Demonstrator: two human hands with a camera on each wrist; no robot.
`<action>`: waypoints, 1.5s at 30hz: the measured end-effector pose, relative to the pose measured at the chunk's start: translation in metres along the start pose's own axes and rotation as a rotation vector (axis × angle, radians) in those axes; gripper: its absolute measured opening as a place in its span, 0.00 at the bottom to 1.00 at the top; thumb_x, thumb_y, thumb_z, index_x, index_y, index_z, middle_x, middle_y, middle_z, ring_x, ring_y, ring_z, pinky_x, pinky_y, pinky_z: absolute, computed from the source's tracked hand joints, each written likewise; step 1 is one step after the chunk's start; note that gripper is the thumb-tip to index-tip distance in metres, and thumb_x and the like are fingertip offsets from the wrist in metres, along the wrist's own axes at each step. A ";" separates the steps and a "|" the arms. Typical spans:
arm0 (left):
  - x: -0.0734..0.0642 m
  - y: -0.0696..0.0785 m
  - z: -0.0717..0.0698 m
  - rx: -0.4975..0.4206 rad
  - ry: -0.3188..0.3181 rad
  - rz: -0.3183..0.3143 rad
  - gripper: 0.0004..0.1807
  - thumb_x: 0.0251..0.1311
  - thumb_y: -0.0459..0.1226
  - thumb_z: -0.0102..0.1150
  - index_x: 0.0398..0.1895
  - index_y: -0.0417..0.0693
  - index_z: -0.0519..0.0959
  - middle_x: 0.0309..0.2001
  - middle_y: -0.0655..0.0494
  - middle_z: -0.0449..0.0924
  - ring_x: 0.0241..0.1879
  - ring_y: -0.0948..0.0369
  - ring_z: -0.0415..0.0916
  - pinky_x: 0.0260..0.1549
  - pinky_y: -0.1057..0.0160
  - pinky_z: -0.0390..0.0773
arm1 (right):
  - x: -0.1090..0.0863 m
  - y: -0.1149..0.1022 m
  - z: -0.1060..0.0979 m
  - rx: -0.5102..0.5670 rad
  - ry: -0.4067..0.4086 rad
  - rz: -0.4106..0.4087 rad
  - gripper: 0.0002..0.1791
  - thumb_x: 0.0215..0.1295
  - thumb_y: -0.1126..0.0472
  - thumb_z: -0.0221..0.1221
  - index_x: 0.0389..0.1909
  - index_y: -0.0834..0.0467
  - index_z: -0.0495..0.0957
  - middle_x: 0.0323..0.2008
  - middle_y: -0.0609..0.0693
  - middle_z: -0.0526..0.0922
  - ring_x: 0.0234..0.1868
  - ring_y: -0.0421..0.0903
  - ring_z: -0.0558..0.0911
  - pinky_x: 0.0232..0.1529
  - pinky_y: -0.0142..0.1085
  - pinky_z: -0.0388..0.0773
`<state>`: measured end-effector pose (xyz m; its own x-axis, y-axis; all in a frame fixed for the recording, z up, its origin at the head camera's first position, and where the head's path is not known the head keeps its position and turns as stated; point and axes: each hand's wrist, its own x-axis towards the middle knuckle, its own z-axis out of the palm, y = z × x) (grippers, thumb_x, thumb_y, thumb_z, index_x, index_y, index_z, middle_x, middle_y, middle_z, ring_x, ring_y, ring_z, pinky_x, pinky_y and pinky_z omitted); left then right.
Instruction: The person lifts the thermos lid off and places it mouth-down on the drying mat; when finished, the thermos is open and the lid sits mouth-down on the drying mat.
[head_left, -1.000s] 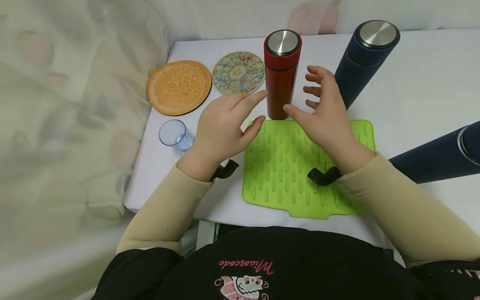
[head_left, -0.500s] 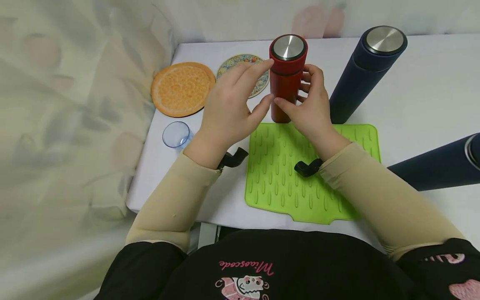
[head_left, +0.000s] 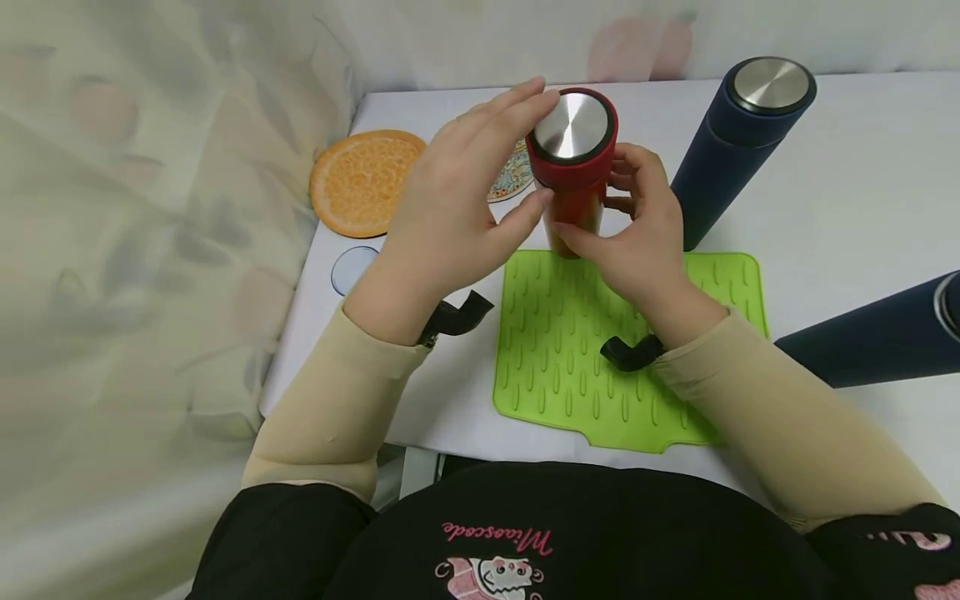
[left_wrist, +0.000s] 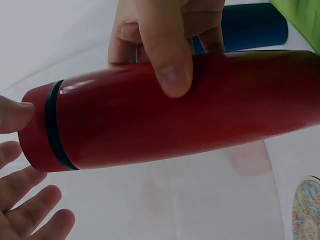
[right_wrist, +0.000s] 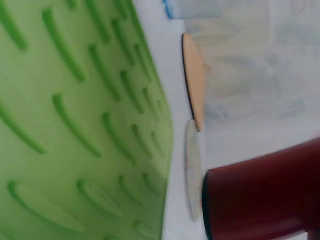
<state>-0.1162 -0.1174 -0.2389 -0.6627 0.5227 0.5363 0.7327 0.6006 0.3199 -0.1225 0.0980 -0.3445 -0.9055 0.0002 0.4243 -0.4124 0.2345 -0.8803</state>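
Patterned cloth (head_left: 127,275) hangs along the left and far edges of the white table (head_left: 877,200); an orange disc (head_left: 363,183) lies near its far left corner. Before me, the right hand (head_left: 645,229) grips a red flask (head_left: 576,210) at the green mat (head_left: 558,367)'s far edge; the left hand (head_left: 461,179), loosely open, touches the lid (head_left: 573,129) with its thumb. A navy flask (head_left: 738,146) stands just beyond.

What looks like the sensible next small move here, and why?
Probably to close the left hand round the lid of the red flask. The right hand grips the flask's body, which should steady it, while the left hand is at the lid with its fingers spread, not yet wrapped round it.
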 end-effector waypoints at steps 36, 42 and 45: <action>-0.006 0.023 -0.057 0.147 -0.410 0.130 0.43 0.60 0.64 0.78 0.74 0.52 0.81 0.62 0.54 0.85 0.58 0.56 0.82 0.58 0.52 0.83 | -0.045 -0.030 -0.032 -0.218 -0.346 -0.159 0.44 0.50 0.69 0.83 0.70 0.66 0.78 0.63 0.59 0.87 0.63 0.54 0.85 0.62 0.30 0.81; -0.009 0.009 -0.059 0.024 -0.562 0.261 0.36 0.64 0.33 0.75 0.76 0.59 0.80 0.77 0.55 0.75 0.76 0.57 0.72 0.72 0.54 0.76 | -0.046 -0.030 -0.033 -0.223 -0.341 -0.162 0.44 0.50 0.68 0.84 0.70 0.65 0.78 0.62 0.59 0.87 0.62 0.54 0.86 0.61 0.24 0.78; -0.008 0.008 -0.058 0.036 -0.539 0.259 0.32 0.65 0.32 0.72 0.73 0.56 0.82 0.73 0.55 0.79 0.71 0.57 0.76 0.69 0.55 0.79 | -0.046 -0.031 -0.033 -0.227 -0.354 -0.157 0.44 0.50 0.68 0.84 0.70 0.65 0.78 0.64 0.59 0.87 0.63 0.53 0.85 0.61 0.24 0.77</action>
<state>-0.0960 -0.1519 -0.1949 -0.4549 0.8826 0.1191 0.8817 0.4274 0.1999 -0.0646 0.1228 -0.3303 -0.8285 -0.3758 0.4152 -0.5508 0.4123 -0.7257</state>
